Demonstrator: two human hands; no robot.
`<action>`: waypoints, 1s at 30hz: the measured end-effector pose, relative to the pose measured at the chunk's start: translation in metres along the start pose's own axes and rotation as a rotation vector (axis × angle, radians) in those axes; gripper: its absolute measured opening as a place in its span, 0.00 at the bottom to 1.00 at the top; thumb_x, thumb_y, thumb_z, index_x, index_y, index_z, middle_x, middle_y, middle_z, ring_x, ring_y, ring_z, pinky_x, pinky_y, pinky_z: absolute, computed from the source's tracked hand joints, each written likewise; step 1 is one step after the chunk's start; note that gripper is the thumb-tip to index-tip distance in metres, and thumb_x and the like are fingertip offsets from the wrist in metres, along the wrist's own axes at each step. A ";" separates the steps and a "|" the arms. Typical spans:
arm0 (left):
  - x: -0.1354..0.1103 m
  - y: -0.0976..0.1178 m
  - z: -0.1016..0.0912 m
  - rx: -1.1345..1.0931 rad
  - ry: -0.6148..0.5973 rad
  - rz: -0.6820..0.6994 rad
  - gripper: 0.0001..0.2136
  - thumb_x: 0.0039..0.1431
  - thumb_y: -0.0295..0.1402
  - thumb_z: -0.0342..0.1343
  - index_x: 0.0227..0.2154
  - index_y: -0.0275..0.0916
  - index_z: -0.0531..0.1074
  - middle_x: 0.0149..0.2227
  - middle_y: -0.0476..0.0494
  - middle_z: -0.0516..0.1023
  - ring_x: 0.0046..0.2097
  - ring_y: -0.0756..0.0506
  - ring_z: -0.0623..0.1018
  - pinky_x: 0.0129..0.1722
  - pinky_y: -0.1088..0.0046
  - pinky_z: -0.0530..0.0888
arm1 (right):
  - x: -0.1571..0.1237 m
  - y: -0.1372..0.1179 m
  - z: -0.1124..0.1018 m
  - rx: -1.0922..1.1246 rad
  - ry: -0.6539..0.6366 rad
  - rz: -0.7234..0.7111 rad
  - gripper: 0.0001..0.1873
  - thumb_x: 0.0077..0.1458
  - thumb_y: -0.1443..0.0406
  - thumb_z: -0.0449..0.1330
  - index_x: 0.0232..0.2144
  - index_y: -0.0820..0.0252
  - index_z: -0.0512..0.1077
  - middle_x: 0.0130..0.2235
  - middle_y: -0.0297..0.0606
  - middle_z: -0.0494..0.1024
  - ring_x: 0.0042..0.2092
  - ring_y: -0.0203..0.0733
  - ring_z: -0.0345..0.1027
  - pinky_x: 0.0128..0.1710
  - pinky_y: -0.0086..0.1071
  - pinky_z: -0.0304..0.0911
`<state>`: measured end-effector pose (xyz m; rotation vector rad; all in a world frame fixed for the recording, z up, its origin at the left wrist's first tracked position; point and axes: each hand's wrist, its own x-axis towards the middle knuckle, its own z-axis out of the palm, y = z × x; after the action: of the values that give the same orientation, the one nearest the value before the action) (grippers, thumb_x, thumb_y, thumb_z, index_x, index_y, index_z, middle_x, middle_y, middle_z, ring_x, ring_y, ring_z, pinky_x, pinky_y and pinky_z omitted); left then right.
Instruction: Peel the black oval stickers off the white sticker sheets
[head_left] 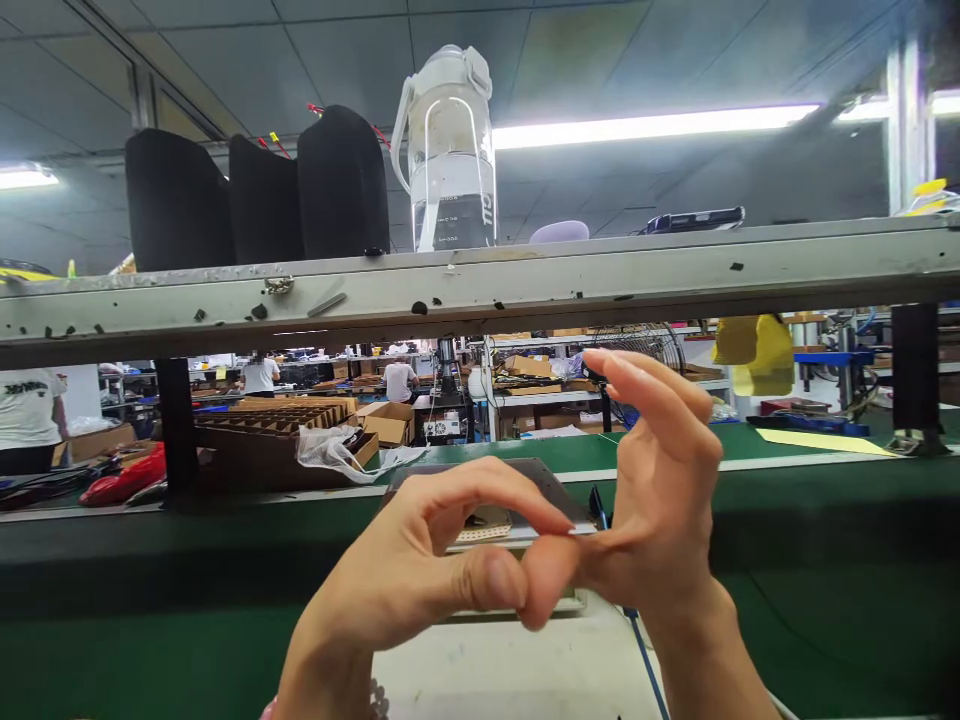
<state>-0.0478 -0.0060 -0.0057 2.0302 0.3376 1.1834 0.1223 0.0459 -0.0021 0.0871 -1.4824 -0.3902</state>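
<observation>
My left hand (420, 575) and right hand (652, 490) meet at the fingertips, both pinched together on one small thin piece (581, 532). On the shelf (600, 275) above stand three black pads (262, 195) and one water bottle (450, 150).

A single head-worn camera looks forward, nearly level, across a green-covered workbench (825, 620). It sits very near the left hand (420, 570) and right hand (660, 500), low at 6 o'clock. A scuffed grey metal shelf (480, 285) crosses at 12 o'clock, the workshop far behind.
</observation>
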 end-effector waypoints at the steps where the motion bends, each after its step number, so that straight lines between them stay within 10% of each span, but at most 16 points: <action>1: -0.001 0.001 -0.001 -0.008 -0.018 -0.013 0.14 0.56 0.46 0.62 0.41 0.44 0.77 0.41 0.46 0.72 0.45 0.45 0.70 0.48 0.72 0.66 | 0.000 -0.001 0.000 0.013 -0.017 0.001 0.44 0.47 0.49 0.70 0.62 0.49 0.58 0.55 0.42 0.60 0.57 0.58 0.55 0.59 0.52 0.52; 30: -0.015 0.003 -0.006 -0.107 -0.087 -0.039 0.11 0.58 0.41 0.62 0.39 0.42 0.72 0.43 0.44 0.68 0.46 0.45 0.69 0.49 0.68 0.66 | -0.002 -0.009 0.003 0.030 -0.190 0.032 0.44 0.50 0.55 0.69 0.63 0.52 0.53 0.58 0.43 0.58 0.59 0.57 0.51 0.58 0.51 0.54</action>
<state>-0.0615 -0.0136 -0.0114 1.9668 0.2645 1.0639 0.1175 0.0382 -0.0061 0.0505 -1.6752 -0.3580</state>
